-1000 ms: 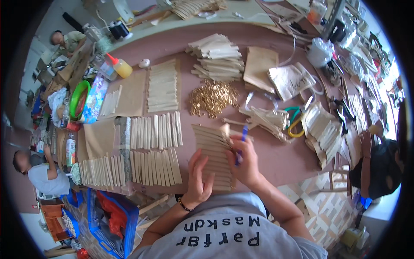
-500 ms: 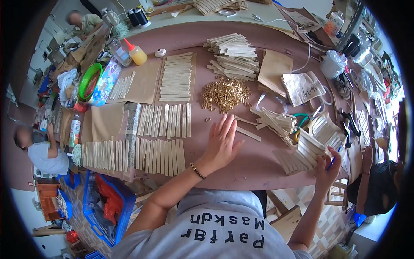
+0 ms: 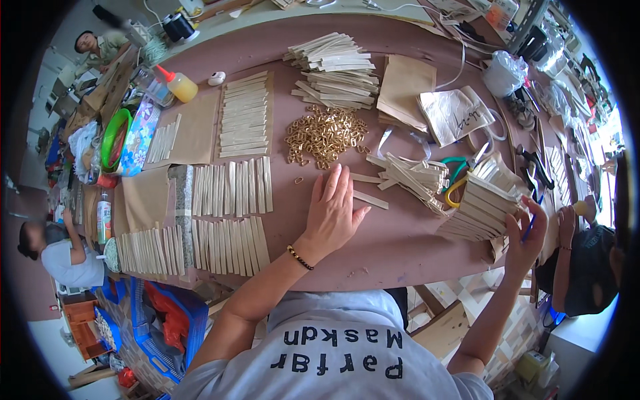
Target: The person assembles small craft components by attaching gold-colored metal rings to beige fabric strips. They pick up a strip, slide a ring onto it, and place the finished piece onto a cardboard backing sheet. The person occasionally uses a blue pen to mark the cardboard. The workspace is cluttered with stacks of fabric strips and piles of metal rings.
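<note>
My left hand [image 3: 330, 213] lies flat on the table with its fingers stretched out, close to two loose pale strips [image 3: 371, 200] and just below a heap of small gold metal rings [image 3: 325, 135]. On the right, my right hand [image 3: 527, 230] is closed around a thin blue pen-like stick [image 3: 529, 227]. Its fingertips are at the edge of a layer of pale strips [image 3: 483, 203]; whether they grip it I cannot tell. Scissors with green and yellow handles [image 3: 455, 193] lie partly beneath that layer. A loose pile of strips [image 3: 413, 179] sits between my hands.
Rows of strips [image 3: 233, 187] cover the left side. Stacked strips [image 3: 337, 73] and brown sheets [image 3: 407, 87] stand behind the rings. A glue bottle [image 3: 180, 85] is at back left, black-handled pliers [image 3: 537, 167] at right. A co-worker's arm [image 3: 565, 247] is at far right.
The whole view has shifted, so the table appears further left and up. My right hand has moved right along the strip layer, which now lies more evenly. My left hand stays flat.
</note>
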Demonstrator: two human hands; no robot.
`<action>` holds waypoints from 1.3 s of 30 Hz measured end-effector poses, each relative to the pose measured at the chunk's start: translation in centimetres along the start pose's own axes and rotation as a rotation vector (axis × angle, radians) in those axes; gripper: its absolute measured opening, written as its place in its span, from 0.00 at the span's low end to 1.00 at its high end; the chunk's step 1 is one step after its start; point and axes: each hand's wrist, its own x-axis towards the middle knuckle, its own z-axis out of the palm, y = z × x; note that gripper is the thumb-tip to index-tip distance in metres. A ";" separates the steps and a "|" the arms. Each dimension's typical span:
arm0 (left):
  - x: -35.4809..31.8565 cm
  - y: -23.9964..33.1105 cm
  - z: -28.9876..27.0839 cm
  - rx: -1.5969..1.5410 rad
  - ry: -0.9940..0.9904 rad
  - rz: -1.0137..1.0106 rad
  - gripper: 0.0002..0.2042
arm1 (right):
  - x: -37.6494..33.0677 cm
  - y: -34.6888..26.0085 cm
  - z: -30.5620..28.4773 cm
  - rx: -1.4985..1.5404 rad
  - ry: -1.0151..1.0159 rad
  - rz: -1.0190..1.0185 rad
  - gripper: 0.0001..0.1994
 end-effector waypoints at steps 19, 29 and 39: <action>-0.2 -0.1 -1.1 -0.130 -0.122 -0.061 0.36 | 10.9 0.0 -0.6 0.068 0.071 0.045 0.20; -1.0 -1.2 -1.4 -0.378 -0.016 -0.090 0.31 | 8.2 -4.0 -5.6 0.160 0.157 -0.073 0.22; -1.1 3.8 -5.1 -0.869 -0.185 0.201 0.23 | 0.2 -6.8 -3.4 0.387 -0.321 0.222 0.24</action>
